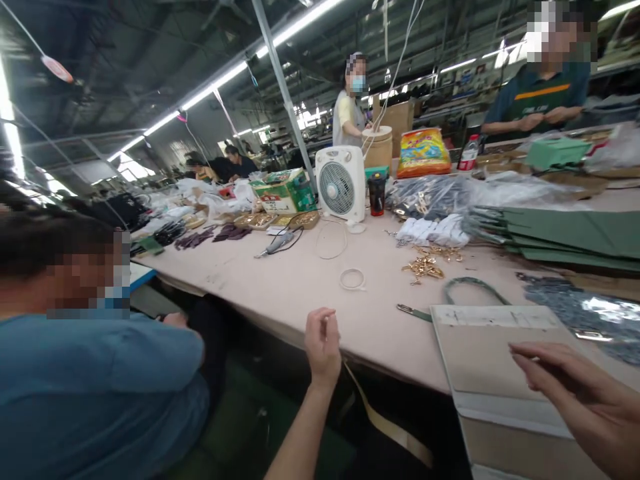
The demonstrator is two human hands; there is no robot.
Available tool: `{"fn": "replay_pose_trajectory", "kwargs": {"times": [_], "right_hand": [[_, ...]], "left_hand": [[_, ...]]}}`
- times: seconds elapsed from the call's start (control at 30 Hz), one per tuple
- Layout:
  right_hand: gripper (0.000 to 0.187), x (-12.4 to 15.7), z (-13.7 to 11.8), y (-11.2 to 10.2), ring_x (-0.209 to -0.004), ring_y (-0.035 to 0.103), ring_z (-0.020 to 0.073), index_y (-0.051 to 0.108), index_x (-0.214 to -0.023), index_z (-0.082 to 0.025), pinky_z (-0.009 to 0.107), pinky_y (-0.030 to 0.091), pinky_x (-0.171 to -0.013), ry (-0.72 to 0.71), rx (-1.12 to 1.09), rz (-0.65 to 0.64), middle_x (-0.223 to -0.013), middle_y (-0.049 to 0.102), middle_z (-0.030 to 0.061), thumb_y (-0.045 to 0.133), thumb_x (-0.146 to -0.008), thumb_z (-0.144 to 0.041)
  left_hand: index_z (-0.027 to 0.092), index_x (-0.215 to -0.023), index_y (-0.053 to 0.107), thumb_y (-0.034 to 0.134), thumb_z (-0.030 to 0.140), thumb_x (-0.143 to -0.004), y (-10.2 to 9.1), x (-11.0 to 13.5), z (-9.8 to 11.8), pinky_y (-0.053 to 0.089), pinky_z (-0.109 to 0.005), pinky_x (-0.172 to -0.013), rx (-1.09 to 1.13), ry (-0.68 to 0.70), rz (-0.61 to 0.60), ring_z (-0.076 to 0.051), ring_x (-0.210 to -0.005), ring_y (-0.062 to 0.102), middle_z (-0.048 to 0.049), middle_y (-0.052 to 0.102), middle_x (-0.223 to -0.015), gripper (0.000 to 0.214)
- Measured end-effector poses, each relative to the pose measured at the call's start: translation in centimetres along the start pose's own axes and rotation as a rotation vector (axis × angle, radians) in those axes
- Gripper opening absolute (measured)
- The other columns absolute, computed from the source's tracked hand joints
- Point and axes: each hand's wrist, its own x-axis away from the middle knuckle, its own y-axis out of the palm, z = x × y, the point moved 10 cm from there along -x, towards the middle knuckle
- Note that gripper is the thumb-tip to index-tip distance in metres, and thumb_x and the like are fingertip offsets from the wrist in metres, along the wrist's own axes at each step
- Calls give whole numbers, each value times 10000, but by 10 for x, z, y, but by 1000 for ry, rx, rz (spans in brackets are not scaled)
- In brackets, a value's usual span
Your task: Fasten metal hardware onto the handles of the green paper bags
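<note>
The left hand (323,347) is raised at the table's edge, fingertips pressed together; whatever they pinch is too thin to make out. A beige strap (387,420) hangs below it. At lower right, the right hand (580,407) curves over a beige panel (493,363), fingertips pinched together. Beyond the panel, a green strap (463,287) lies near gold metal clasps (424,268) on the long pale table (300,313).

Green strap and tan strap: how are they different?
The green strap lies curved on the table, while the tan strap hangs down past the table's edge. The green strap looks thin; the tan strap looks wider and flat. Only the green strap shows a metal clip. Both are long strips.
</note>
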Motion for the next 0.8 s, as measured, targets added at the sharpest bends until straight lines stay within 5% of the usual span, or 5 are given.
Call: {"fn": "replay_pose_trajectory", "kwargs": {"times": [0.2, 0.33, 0.47, 0.63, 0.8], "right_hand": [[171, 28, -68, 70, -1005, 721, 192, 738, -1096, -277, 257, 565, -887, -261, -56, -390, -1086, 751, 44, 687, -947, -344], [188, 46, -115, 110, -975, 704, 153, 699, -1133, -262, 225, 552, -856, -248, -126, -679, -1049, 735, 39, 553, -1023, -217], [201, 54, -142, 134, -957, 697, 144, 708, -1107, -254, 221, 533, -848, -197, -116, -844, -1043, 734, 31, 539, -1022, -186], [201, 47, -133, 132, -935, 693, 155, 721, -1106, -246, 229, 517, -836, -159, -89, -807, -1029, 735, 38, 556, -1009, -185], [178, 36, -109, 118, -878, 686, 149, 726, -1089, -240, 222, 493, -800, -89, -94, -757, -959, 730, 33, 560, -1030, -264]], "left_hand": [[170, -1035, 667, 629, 495, -938, -86, -24, -37, 462, -212, -580, 46, -182, 200, -100, -608, 531, -3, 635, -807, 342], [182, -1176, 670, 686, 553, -879, -93, -22, -56, 511, -240, -659, -8, -286, 130, -138, -690, 612, -20, 693, -859, 475], [195, -1029, 741, 657, 617, -882, -56, -14, -61, 516, -276, -767, -148, -292, -55, -193, -791, 670, -13, 709, -804, 454], [203, -765, 670, 542, 590, -969, 31, 5, -26, 464, -260, -673, -141, -153, -392, -174, -677, 616, 4, 647, -678, 456], [226, -1071, 700, 427, 446, -1046, 124, 27, 0, 504, -281, -732, -6, -74, -702, -168, -721, 630, -13, 705, -836, 352]]}}
